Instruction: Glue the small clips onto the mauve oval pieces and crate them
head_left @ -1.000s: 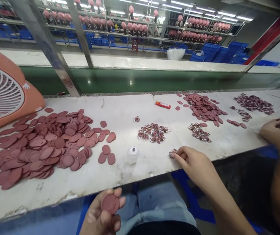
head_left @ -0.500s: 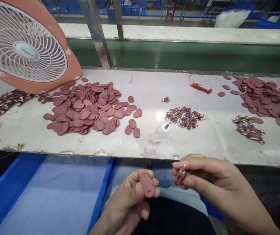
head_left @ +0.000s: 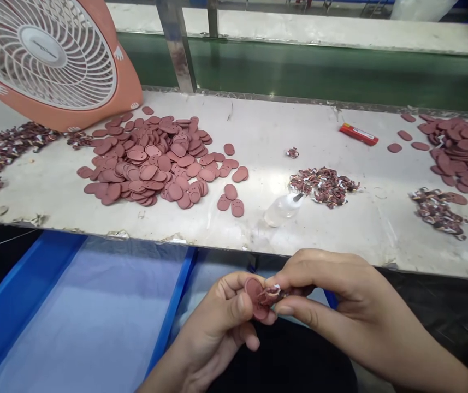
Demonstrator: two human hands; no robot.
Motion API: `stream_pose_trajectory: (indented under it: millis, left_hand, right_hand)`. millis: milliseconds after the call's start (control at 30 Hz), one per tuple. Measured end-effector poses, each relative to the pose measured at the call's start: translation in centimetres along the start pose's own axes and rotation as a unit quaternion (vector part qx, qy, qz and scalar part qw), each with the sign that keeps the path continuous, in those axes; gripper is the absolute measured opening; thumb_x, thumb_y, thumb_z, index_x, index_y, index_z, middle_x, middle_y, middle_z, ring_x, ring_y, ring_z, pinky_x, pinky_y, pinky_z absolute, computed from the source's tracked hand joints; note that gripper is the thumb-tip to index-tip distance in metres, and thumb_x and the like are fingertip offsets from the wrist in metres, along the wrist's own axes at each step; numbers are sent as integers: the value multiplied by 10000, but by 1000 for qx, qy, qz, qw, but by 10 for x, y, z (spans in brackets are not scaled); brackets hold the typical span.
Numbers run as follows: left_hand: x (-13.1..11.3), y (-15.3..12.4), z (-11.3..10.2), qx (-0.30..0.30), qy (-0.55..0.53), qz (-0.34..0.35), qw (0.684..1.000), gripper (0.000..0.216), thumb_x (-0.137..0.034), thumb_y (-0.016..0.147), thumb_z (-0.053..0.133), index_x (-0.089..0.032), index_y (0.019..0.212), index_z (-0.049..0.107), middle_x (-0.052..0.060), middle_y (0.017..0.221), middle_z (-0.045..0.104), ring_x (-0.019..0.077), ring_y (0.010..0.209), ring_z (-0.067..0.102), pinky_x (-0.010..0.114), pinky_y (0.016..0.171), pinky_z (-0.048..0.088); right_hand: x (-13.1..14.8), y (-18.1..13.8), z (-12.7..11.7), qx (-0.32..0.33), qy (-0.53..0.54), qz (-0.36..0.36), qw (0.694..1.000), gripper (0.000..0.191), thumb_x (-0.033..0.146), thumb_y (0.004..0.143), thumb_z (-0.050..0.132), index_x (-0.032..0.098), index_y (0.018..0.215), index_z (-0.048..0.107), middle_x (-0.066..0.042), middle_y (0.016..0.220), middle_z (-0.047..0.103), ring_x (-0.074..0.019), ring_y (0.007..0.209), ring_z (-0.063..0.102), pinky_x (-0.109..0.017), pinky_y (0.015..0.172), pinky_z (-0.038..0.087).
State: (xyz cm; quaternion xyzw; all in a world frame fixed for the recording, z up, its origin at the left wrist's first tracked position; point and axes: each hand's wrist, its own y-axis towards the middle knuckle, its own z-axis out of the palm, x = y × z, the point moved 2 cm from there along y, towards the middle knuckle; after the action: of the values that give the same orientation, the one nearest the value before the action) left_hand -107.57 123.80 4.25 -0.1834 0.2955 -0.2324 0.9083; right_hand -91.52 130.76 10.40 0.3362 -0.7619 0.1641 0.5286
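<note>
Between the fingers and thumb of my left hand (head_left: 229, 316) is a reddish-brown oval disc (head_left: 253, 289), its flat face turned up. My right hand (head_left: 332, 295) pinches a small painted figurine (head_left: 272, 295), brown with white and yellowish bits, against that disc's face. The figurine's exact shape is too small to make out. Both hands are in front of the table's near edge, above my lap. On the table beyond them lie a pile of similar figurines (head_left: 326, 187) and a clear bottle (head_left: 282, 210) with a thin dark tip, lying on its side.
A large heap of oval discs (head_left: 152, 164) spreads at the left, beside an orange fan (head_left: 125, 82). More discs (head_left: 467, 153) and figurines (head_left: 438, 213) lie at the right. A red box (head_left: 359, 134) sits towards the back. Below the table is a blue bin (head_left: 172, 311).
My right hand has moved left and brought the figurine onto the oval disc in my left hand. The head view has tilted down, so the table sits higher in it.
</note>
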Motion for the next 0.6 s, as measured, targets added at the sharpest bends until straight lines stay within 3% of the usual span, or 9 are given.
stream_pose_trajectory:
  millis: [167,600]
  left_hand:
    - [2,0,-3,-8,-7,0,1000,336,-436,614,891,-148,679,731,2,649,647,60,561,588,92,433,485]
    - [1,0,-2,-50,3,-3,999,365,-450,581,904,-149,641,705,-6,630,633,67,562,583,94,422,453]
  right_hand:
    - [4,1,-3,34,-34,-18,999,133,167,927,659,269,1012,674,86,844,707,-25,744,648,-121,723,483]
    - [8,3,-4,75,-94,-48,992,96,215,964,595,247,1020,665,21,860,708,-103,738,658,-200,675,512]
